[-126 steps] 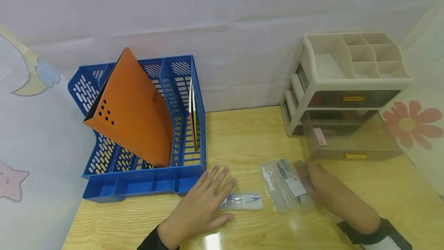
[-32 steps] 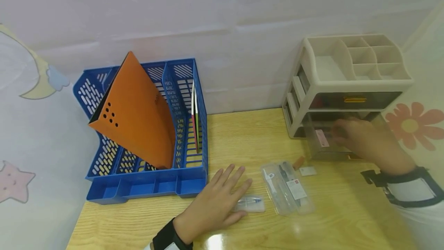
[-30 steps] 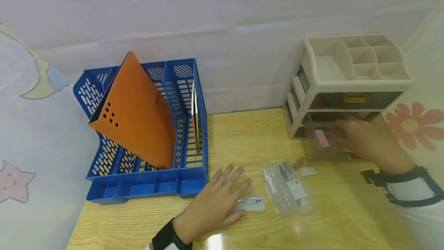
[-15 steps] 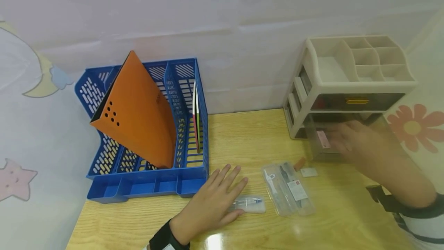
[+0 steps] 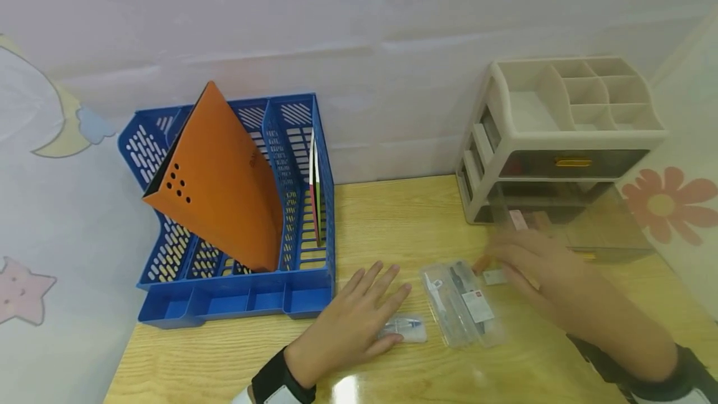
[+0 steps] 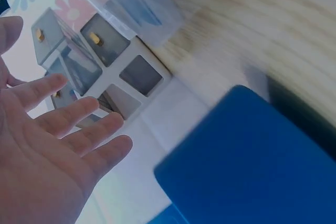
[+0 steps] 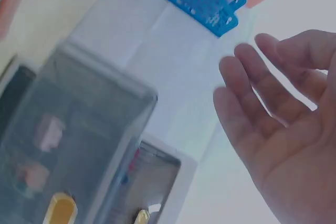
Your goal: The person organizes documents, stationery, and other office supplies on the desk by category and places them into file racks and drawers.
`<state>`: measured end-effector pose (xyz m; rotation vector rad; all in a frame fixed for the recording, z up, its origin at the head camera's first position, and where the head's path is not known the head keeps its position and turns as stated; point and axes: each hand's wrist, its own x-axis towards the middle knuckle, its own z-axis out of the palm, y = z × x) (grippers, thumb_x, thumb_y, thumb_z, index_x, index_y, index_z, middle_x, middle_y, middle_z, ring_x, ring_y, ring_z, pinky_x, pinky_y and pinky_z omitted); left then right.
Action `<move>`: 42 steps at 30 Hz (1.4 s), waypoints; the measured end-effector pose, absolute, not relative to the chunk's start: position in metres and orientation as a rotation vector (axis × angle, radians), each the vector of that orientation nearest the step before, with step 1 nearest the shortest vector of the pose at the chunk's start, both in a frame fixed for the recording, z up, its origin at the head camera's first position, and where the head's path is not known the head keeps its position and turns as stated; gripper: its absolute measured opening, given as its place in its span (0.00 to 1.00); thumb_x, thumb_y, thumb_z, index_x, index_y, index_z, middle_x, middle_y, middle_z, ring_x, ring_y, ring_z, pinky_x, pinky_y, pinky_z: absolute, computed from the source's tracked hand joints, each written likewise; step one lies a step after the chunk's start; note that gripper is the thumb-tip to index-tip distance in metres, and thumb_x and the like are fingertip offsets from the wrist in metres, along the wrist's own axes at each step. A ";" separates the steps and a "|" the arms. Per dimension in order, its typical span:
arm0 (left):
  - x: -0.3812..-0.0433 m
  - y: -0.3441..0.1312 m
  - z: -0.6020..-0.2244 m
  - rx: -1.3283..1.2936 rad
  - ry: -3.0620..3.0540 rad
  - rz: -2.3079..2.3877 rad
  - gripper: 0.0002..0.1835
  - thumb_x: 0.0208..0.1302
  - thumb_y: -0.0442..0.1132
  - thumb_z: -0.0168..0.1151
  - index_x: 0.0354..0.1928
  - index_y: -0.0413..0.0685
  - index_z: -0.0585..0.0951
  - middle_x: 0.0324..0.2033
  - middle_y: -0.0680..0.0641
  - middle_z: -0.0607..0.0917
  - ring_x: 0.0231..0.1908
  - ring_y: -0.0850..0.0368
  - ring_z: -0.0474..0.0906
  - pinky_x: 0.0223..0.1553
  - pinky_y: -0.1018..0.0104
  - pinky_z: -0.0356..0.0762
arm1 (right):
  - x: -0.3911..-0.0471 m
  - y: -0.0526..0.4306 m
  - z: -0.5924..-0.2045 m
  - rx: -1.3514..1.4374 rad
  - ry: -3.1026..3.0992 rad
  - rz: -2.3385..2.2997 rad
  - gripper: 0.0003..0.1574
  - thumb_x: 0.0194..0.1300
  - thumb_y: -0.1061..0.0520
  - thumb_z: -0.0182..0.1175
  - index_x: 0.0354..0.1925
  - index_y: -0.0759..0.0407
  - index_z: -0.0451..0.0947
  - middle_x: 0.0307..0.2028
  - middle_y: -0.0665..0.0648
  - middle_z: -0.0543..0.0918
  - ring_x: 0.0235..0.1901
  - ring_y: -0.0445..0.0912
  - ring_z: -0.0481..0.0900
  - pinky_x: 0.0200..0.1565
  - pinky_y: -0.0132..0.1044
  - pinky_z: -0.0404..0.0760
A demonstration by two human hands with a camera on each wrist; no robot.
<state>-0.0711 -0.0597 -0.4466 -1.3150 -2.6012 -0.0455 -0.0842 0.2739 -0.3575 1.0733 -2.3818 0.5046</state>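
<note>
My left hand (image 5: 349, 324) lies with fingers spread over a clear pack with a blue-tipped pen (image 5: 412, 324), partly hiding it. Its straight fingers also show in the left wrist view. My right hand (image 5: 546, 276), blurred, hovers in front of the pulled-out clear drawer (image 5: 611, 223); in the right wrist view its loosely bent fingers hold nothing. Just past its fingertips lie a small orange-brown block (image 5: 480, 264) and a small white block (image 5: 493, 277). Inside the drawer are a pink piece (image 5: 517, 220) and a brownish piece (image 5: 541, 221).
Between the hands lies a clear case (image 5: 461, 304) with drawing tools. A blue rack (image 5: 328, 204) holds an orange folder (image 5: 224, 186) and thin booklets (image 5: 315, 192). The beige drawer unit (image 5: 583, 139) stands against the wall at the back right.
My right hand has come out of the drawer toward the front left. A brownish piece now shows beside the pink one in the drawer. The left hand has stayed nearly in place.
</note>
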 end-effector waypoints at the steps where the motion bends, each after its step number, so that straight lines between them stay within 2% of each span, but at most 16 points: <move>1: -0.072 -0.057 -0.446 -1.323 -2.597 -0.041 0.40 0.72 0.67 0.54 0.78 0.55 0.65 0.78 0.39 0.63 0.77 0.39 0.61 0.74 0.45 0.67 | -0.082 0.273 -0.361 1.080 -2.398 0.509 0.28 0.85 0.43 0.39 0.47 0.52 0.84 0.47 0.45 0.86 0.49 0.45 0.82 0.68 0.17 0.61; 3: -0.073 -0.052 -0.446 -1.339 -2.591 -0.037 0.40 0.72 0.67 0.54 0.79 0.55 0.64 0.78 0.39 0.63 0.77 0.39 0.61 0.73 0.45 0.67 | -0.077 0.273 -0.368 1.083 -2.472 0.494 0.23 0.84 0.44 0.42 0.49 0.49 0.84 0.49 0.42 0.85 0.50 0.43 0.83 0.67 0.16 0.59; 5: -0.074 -0.047 -0.445 -1.353 -2.584 -0.030 0.41 0.72 0.68 0.54 0.78 0.55 0.64 0.78 0.40 0.63 0.76 0.39 0.62 0.73 0.45 0.69 | -0.075 0.274 -0.380 1.099 -2.489 0.488 0.20 0.83 0.47 0.46 0.51 0.52 0.83 0.49 0.45 0.86 0.50 0.47 0.85 0.70 0.16 0.56; 7: -0.075 -0.043 -0.445 -1.372 -2.586 -0.033 0.41 0.72 0.68 0.54 0.78 0.54 0.65 0.78 0.39 0.64 0.76 0.39 0.63 0.72 0.45 0.69 | -0.075 0.275 -0.395 1.137 -2.472 0.493 0.19 0.83 0.48 0.48 0.51 0.53 0.84 0.49 0.48 0.87 0.50 0.50 0.86 0.71 0.18 0.59; 8: -0.075 -0.040 -0.446 -1.381 -2.590 -0.036 0.41 0.72 0.68 0.54 0.78 0.54 0.65 0.78 0.39 0.63 0.76 0.38 0.62 0.72 0.45 0.69 | -0.076 0.275 -0.402 1.149 -2.464 0.483 0.22 0.83 0.47 0.45 0.51 0.53 0.84 0.50 0.49 0.87 0.50 0.52 0.87 0.71 0.20 0.61; 12: -0.076 -0.031 -0.448 -1.410 -2.603 -0.022 0.41 0.73 0.68 0.52 0.79 0.54 0.63 0.78 0.39 0.63 0.76 0.37 0.63 0.72 0.44 0.70 | -0.078 0.276 -0.422 1.177 -2.426 0.487 0.32 0.84 0.44 0.35 0.51 0.54 0.84 0.51 0.54 0.87 0.49 0.56 0.87 0.59 0.38 0.83; 15: -0.075 -0.026 -0.448 -1.416 -2.601 -0.016 0.41 0.72 0.68 0.52 0.79 0.55 0.63 0.78 0.39 0.64 0.76 0.38 0.63 0.72 0.45 0.70 | -0.078 0.279 -0.432 1.142 -2.460 0.469 0.35 0.84 0.43 0.31 0.56 0.58 0.82 0.55 0.61 0.85 0.50 0.60 0.86 0.48 0.54 0.87; 18: -0.073 -0.022 -0.448 -1.412 -2.584 -0.010 0.41 0.71 0.69 0.53 0.79 0.56 0.63 0.77 0.40 0.65 0.75 0.38 0.65 0.71 0.46 0.71 | -0.078 0.282 -0.442 1.098 -2.526 0.436 0.40 0.83 0.41 0.27 0.62 0.62 0.78 0.60 0.69 0.81 0.54 0.66 0.84 0.47 0.60 0.86; 20: -0.072 -0.021 -0.448 -1.410 -2.576 -0.003 0.42 0.71 0.69 0.54 0.79 0.56 0.63 0.77 0.40 0.66 0.74 0.39 0.66 0.70 0.47 0.72 | -0.079 0.285 -0.450 1.083 -2.562 0.410 0.33 0.85 0.46 0.35 0.65 0.65 0.75 0.63 0.73 0.78 0.57 0.68 0.81 0.49 0.63 0.85; 22: -0.071 -0.020 -0.449 -1.407 -2.569 0.014 0.42 0.71 0.70 0.53 0.79 0.56 0.63 0.77 0.40 0.66 0.74 0.39 0.67 0.70 0.47 0.73 | -0.083 0.287 -0.460 1.062 -2.582 0.383 0.23 0.80 0.56 0.49 0.65 0.67 0.73 0.63 0.75 0.77 0.57 0.71 0.80 0.48 0.65 0.84; 24: -0.071 -0.018 -0.449 -1.405 -2.570 0.019 0.42 0.71 0.70 0.54 0.79 0.56 0.63 0.77 0.40 0.66 0.74 0.39 0.67 0.70 0.48 0.73 | -0.089 0.290 -0.468 1.041 -2.595 0.352 0.26 0.68 0.65 0.59 0.64 0.68 0.73 0.62 0.76 0.77 0.55 0.72 0.81 0.46 0.64 0.85; 26: -0.070 -0.017 -0.449 -1.405 -2.568 0.022 0.42 0.70 0.70 0.54 0.79 0.56 0.64 0.77 0.40 0.66 0.73 0.39 0.67 0.70 0.47 0.73 | -0.095 0.294 -0.477 1.009 -2.621 0.337 0.33 0.56 0.70 0.65 0.61 0.66 0.73 0.60 0.76 0.78 0.53 0.74 0.81 0.44 0.64 0.85; 28: -0.069 -0.017 -0.450 -1.405 -2.570 0.020 0.42 0.70 0.70 0.54 0.78 0.56 0.64 0.76 0.41 0.67 0.73 0.39 0.68 0.70 0.47 0.73 | -0.102 0.297 -0.483 0.986 -2.652 0.319 0.33 0.54 0.71 0.66 0.59 0.64 0.73 0.58 0.75 0.80 0.51 0.75 0.81 0.42 0.64 0.85; 30: -0.069 -0.016 -0.451 -1.406 -2.572 0.025 0.42 0.70 0.70 0.53 0.78 0.56 0.65 0.76 0.41 0.67 0.73 0.39 0.68 0.70 0.47 0.73 | -0.107 0.300 -0.486 0.991 -2.653 0.336 0.33 0.52 0.72 0.67 0.58 0.65 0.73 0.55 0.71 0.83 0.51 0.71 0.83 0.45 0.62 0.85; 35: -0.070 -0.016 -0.453 -1.404 -2.588 0.033 0.42 0.71 0.70 0.53 0.78 0.56 0.65 0.76 0.41 0.67 0.73 0.39 0.67 0.70 0.47 0.72 | -0.112 0.304 -0.487 1.059 -2.603 0.390 0.38 0.44 0.77 0.72 0.55 0.66 0.74 0.45 0.56 0.83 0.40 0.51 0.86 0.43 0.45 0.88; 42: -0.071 -0.017 -0.453 -1.387 -2.611 0.052 0.41 0.71 0.70 0.53 0.78 0.56 0.65 0.75 0.41 0.68 0.73 0.39 0.68 0.70 0.47 0.72 | -0.115 0.304 -0.492 1.078 -2.590 0.382 0.34 0.44 0.76 0.73 0.48 0.60 0.72 0.41 0.56 0.81 0.29 0.45 0.80 0.30 0.35 0.85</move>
